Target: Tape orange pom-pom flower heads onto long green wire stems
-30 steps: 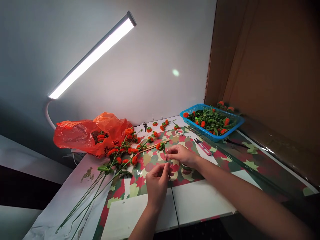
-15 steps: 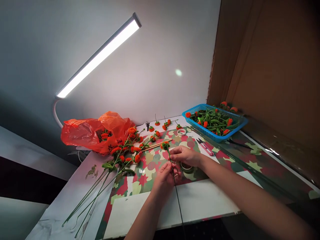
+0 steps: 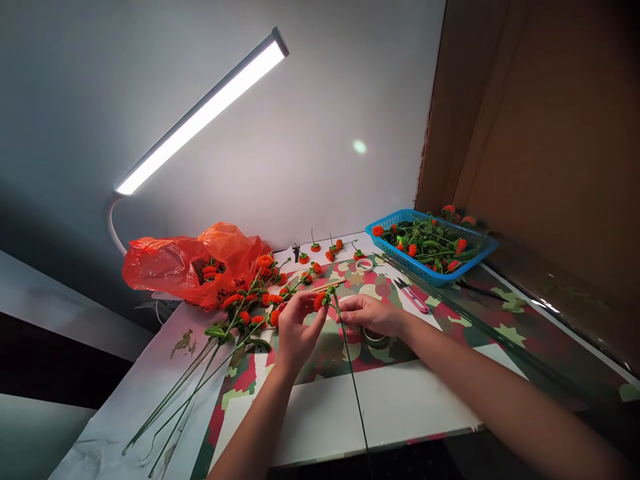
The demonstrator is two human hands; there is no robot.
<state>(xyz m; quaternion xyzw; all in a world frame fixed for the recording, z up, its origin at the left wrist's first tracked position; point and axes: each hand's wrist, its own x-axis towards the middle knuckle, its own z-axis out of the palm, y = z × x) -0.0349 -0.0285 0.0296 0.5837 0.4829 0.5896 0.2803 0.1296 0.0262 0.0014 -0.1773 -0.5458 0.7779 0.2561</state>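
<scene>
A long thin green stem runs from the table's front edge up to a small orange pompom flower at its tip. My left hand is raised beside that flower, with thumb and fingers pinched at it. My right hand grips the stem just right of the flower, fingers closed around it. A roll of tape lies under my right hand on the patterned table cover.
Several finished orange-flower stems lie to the left, by an orange plastic bag. A blue basket of flowers and leaves stands back right. Pink snips, a small tape ring, loose flowers, a bar lamp, a cardboard wall.
My left hand has moved up the stem, from the middle of it to the orange flower at the tip. My right hand has stayed gripping the stem near the top.
</scene>
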